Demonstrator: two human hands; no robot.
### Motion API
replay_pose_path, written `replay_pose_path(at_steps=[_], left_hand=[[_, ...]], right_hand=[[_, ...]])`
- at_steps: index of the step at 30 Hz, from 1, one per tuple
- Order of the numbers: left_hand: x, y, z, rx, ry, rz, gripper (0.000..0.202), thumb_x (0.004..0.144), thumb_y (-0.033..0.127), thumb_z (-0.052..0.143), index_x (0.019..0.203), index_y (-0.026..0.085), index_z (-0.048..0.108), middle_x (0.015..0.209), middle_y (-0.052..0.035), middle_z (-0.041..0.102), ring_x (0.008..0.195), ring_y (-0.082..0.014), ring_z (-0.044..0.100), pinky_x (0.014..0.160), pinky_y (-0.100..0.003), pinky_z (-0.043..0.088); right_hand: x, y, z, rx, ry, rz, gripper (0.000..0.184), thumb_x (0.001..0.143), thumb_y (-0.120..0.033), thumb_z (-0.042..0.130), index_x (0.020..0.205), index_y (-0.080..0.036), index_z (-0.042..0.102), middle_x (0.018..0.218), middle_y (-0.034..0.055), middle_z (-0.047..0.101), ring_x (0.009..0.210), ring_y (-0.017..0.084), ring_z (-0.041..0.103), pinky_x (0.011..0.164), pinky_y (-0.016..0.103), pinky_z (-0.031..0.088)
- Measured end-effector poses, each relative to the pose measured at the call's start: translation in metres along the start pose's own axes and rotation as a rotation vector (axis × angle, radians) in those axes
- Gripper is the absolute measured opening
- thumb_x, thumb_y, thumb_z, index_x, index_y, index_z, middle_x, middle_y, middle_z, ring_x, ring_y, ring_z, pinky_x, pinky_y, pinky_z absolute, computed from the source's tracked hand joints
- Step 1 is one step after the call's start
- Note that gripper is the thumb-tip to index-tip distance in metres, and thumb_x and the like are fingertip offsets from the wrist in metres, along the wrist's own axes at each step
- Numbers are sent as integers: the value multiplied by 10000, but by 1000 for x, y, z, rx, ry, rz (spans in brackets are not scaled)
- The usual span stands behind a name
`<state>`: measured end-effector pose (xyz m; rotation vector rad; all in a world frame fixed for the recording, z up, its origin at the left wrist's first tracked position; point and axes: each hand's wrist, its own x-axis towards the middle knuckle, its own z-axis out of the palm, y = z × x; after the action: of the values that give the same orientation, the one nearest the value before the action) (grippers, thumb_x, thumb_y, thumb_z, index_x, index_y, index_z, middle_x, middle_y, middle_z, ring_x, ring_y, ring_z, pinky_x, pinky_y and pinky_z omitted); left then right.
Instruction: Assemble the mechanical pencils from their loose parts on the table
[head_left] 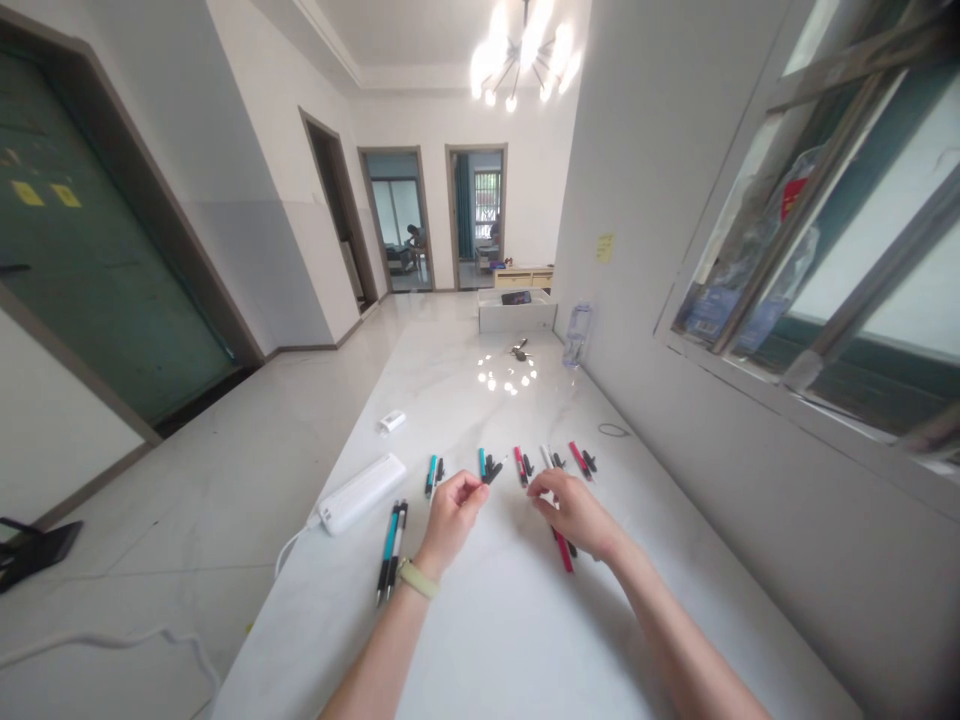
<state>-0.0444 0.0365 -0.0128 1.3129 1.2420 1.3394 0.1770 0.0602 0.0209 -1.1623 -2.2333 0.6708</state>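
My left hand (456, 508), with a light green band on its wrist, pinches a slim black pen part (493, 474) with a pale tip pointing away to the right. Just beyond it lie a blue pen barrel (482, 462) and black pieces. Over the table to the right, my right hand (574, 508) has its fingers curved down, thumb and forefinger slightly apart, with nothing visible between them. Near its fingertips is a red pen barrel (519, 465); a white barrel (546, 456) lies beyond. Partly hidden under this hand is another red pen piece (562, 552).
Left on the white table (480, 640) are two whole pens (390, 548), a white power strip (362, 494) and a small white box (391, 421). Farther off are a hair tie (613, 430), keys (520, 349), a clear bottle (577, 335) and a white open box (516, 318). A wall borders the right.
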Motion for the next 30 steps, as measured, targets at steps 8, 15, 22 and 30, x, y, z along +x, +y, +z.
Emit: replay_pose_path(at_steps=[8,15,22,30], left_hand=[[-1,2,2,151,-23,108,233,799,383,649,751,157,679,703,-38,662,667,-161,591,612,-248,448],[-4,4,5,253,-76,157,189,794,350,654,779,172,717,730,-42,680,651,-161,591,614,-257,456],[-6,11,4,272,-106,182,145,808,306,649,777,179,711,736,-32,674,637,-145,569,613,-246,444],[-7,9,5,282,-118,191,170,827,318,632,776,177,714,717,-33,657,628,-146,560,585,-241,425]], right_hand=[[3,-2,3,332,206,57,120,887,-281,535,933,-192,602,936,53,654,858,183,611,758,298,481],[5,-1,4,569,239,58,165,858,-331,596,941,-189,590,926,55,625,860,183,594,756,306,484],[3,-3,6,524,205,42,171,881,-349,588,959,-196,597,956,59,637,883,183,591,776,302,476],[2,-5,0,472,211,53,183,900,-364,567,923,-187,611,913,57,658,831,182,602,727,288,468]])
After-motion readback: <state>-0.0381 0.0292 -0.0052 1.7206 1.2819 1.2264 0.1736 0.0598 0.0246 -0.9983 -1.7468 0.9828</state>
